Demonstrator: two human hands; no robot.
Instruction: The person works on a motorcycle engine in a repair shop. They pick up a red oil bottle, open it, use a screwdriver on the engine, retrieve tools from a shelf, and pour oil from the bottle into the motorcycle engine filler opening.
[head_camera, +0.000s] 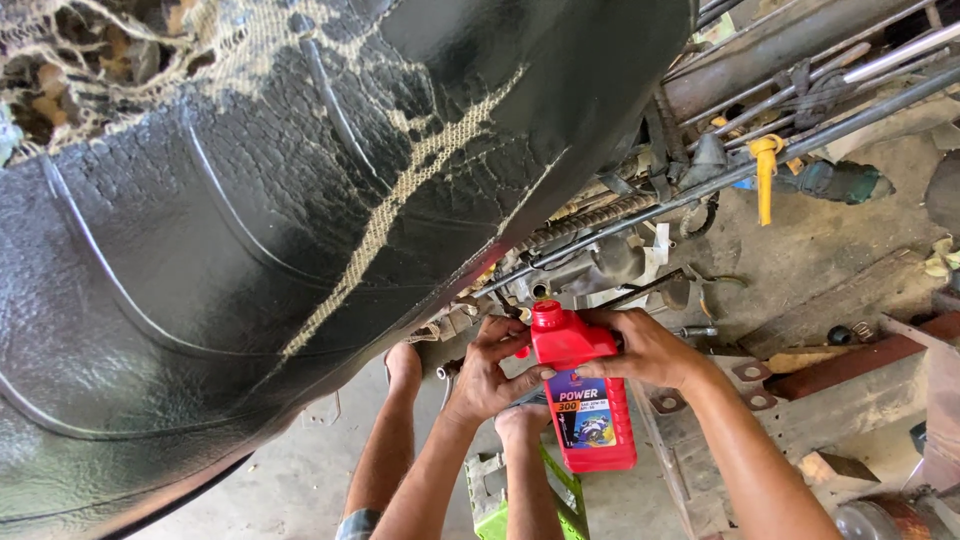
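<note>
A red plastic oil bottle (592, 415) with a red cap (547, 315) and a printed label is held upright below the motorcycle's engine parts (600, 262). My right hand (650, 350) grips the bottle's upper shoulder from the right. Fingers of my left hand (487, 372) touch the bottle's neck and left side just under the cap. A large cracked black seat (250, 220), its fabric backing showing through, fills the left and top of the view.
My bare legs (395, 440) show below my hands, above a green crate (487, 500). Metal rods (800, 110) and a yellow-handled tool (765, 170) lie at upper right. Rusty metal bars (850, 362) and brackets rest on the concrete floor at right.
</note>
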